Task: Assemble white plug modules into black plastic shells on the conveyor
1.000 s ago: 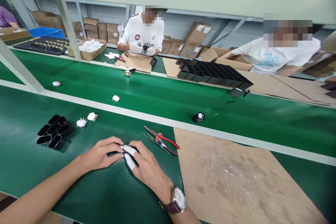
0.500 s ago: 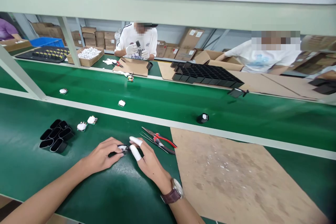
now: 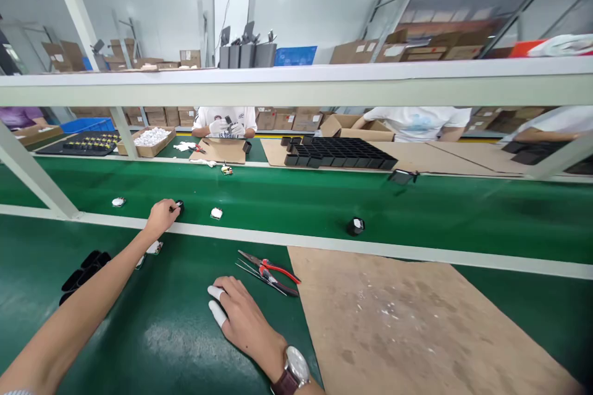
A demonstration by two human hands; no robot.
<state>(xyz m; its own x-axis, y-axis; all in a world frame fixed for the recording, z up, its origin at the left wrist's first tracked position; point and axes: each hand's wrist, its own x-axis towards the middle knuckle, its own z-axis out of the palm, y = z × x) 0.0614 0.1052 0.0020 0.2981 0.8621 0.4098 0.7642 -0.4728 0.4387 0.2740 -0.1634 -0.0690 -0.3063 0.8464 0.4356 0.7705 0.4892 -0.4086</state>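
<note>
My left hand point(image 3: 162, 217) reaches over the white rail to the green belt, fingers closed on a small black plastic case point(image 3: 180, 205). The hand partly covers that case. My right hand point(image 3: 241, 315), with white finger cots on two fingers, lies open on the green bench and holds nothing. Red-handled long-nose pliers point(image 3: 273, 273) and thin tweezers point(image 3: 259, 276) lie just beyond it. Beneath my left forearm are white-topped circuit boards point(image 3: 155, 247), partly hidden. Several empty black cases point(image 3: 83, 274) stand at the left, also partly covered by the arm.
On the belt sit a filled black case point(image 3: 356, 226) and white-topped boards point(image 3: 216, 213). Brown cardboard point(image 3: 393, 315) covers the right bench. Slanted posts point(image 3: 39, 166) and a shelf beam point(image 3: 296, 89) cross the view. Co-workers sit opposite, near a block of black cases point(image 3: 340, 153).
My left hand has carried the black case forward and left from the bench to the belt. My right hand has moved away from it, down onto the bench. The view has tilted up.
</note>
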